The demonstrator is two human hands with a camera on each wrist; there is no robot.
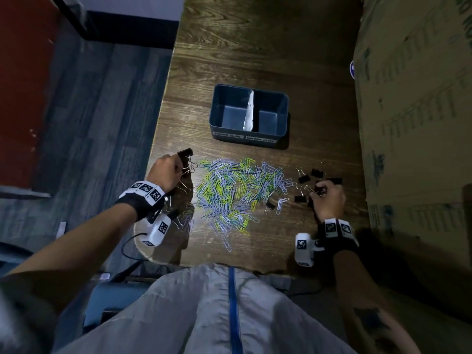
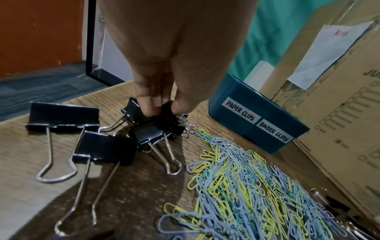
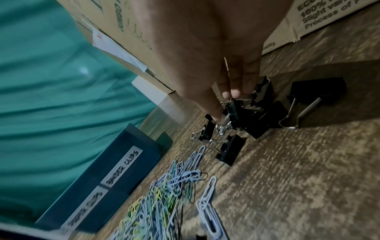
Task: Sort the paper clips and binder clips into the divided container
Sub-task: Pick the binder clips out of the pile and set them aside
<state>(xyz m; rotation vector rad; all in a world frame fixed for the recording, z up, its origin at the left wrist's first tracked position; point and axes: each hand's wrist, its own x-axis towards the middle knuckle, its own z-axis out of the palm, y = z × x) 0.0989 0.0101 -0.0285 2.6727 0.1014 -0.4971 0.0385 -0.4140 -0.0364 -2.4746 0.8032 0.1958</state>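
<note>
- divided container (image 1: 249, 137) sits toward the tabletop's far edge, beyond both hands, its long axis left-right.
- left hand (image 1: 167, 172) pinches binder clips (image 2: 158, 125) near the left edge.
- right hand (image 1: 328, 198) pinches a small binder clip (image 3: 234, 112) near the right edge; judged nearer the binder-clip compartment.

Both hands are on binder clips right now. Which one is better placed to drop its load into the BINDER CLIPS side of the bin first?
Probably the right hand. The BINDER CLIPS compartment is the right half of the divided container, nearer that hand. The left hand also pinches binder clips, but would have to reach past the PAPER CLIPS half.
</note>
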